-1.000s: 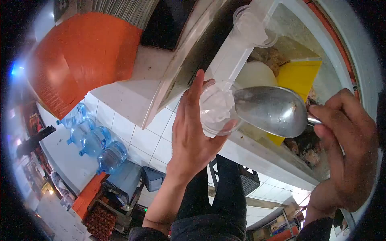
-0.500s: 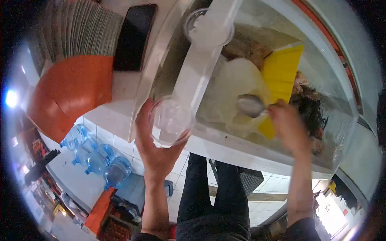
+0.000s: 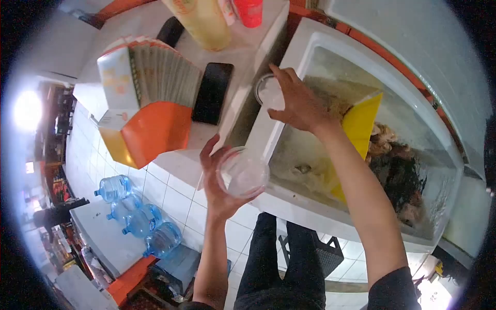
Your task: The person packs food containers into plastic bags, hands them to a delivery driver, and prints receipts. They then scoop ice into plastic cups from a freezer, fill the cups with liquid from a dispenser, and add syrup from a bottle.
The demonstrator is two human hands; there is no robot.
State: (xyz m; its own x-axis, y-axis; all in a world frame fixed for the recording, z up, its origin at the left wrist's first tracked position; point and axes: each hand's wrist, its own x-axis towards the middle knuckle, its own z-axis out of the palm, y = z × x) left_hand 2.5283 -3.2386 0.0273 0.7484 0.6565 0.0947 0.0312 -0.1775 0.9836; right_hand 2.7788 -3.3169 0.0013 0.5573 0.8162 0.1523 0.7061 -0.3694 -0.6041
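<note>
My left hand (image 3: pixel 221 181) is wrapped round a clear plastic cup (image 3: pixel 243 173), its round mouth facing up and something pale inside. Over the white ledge of the freezer, my right hand (image 3: pixel 299 101) has thumb and fingers around the rim of a second clear cup (image 3: pixel 269 92) with whitish contents. A metal spoon (image 3: pixel 302 169) lies in the freezer on pale, frosty contents, partly sunk or covered. Beside it stands a yellow divider sheet (image 3: pixel 362 121).
Frosty dark and pinkish lumps (image 3: pixel 395 165) fill the freezer's right side. On the counter to the left are a black phone (image 3: pixel 213 93), a fanned stack of leaflets (image 3: pixel 165 72), an orange folder (image 3: pixel 157 132) and a yellowish container (image 3: pixel 206 26). Several blue water jugs (image 3: pixel 139 219) stand lower left.
My right hand has let go of the spoon, leaving it in the freezer, and moved up and left to the second cup. The view has shifted, showing more of the counter.
</note>
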